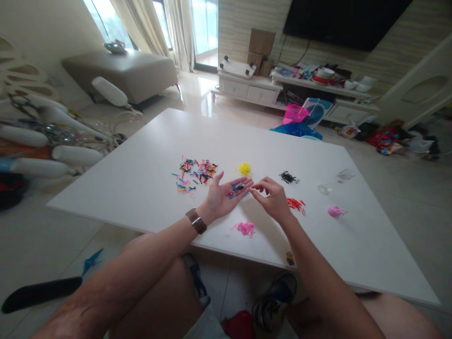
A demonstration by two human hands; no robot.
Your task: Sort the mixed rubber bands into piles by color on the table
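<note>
My left hand [226, 195] lies palm up over the white table [141, 188], fingers stretched out, with several small coloured bands [236, 189] on it. Beside its fingertips, my right hand [270, 195] is pinched; what it holds, if anything, is too small to name. A mixed-colour pile [203, 170] sits left of the hands. Beyond them are a yellow pile [244, 169] and a black pile [288, 177]. Red bands [295, 204] show just right of my right wrist, and a pink pile [245, 229] is nearer the front edge.
On the table's right are a pink item [336, 211], a clear round item [324, 189] and a clear small bag [345, 175]. A small figure sticker [290, 258] is at the front edge. A blurred white lamp-like fixture [76, 155] stands at left.
</note>
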